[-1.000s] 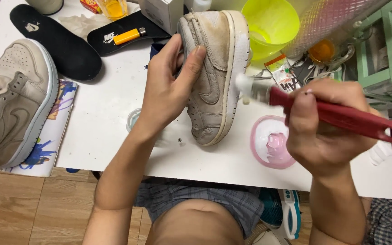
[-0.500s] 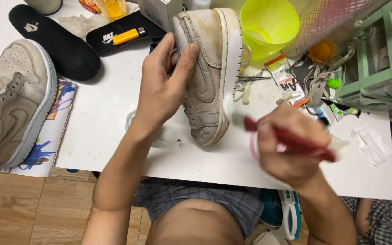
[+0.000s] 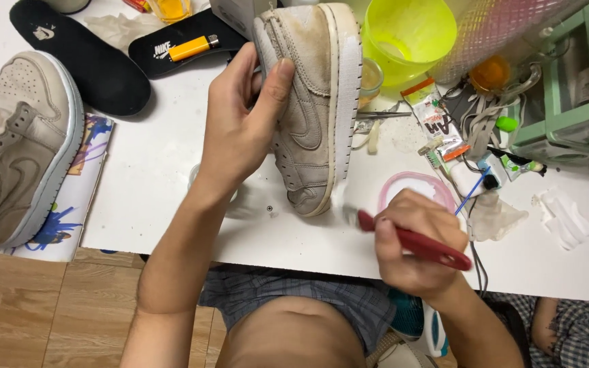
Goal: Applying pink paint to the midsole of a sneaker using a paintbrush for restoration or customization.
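Scrubbing goes on: our left hand (image 3: 240, 129) grips the sneaker (image 3: 311, 102), our right hand (image 3: 414, 249) clamps the brush (image 3: 414, 240) near its toe; next, firmer strokes.

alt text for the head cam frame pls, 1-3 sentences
The left hand holds a dirty beige sneaker on its side on a white table, while the right hand grips a red-handled brush near its toe. The matching sneaker, two black insoles, a yellow-green bowl and a pink-rimmed dish surround them.

Both hands (image 3: 240, 129) (image 3: 414, 245) apparently clenched
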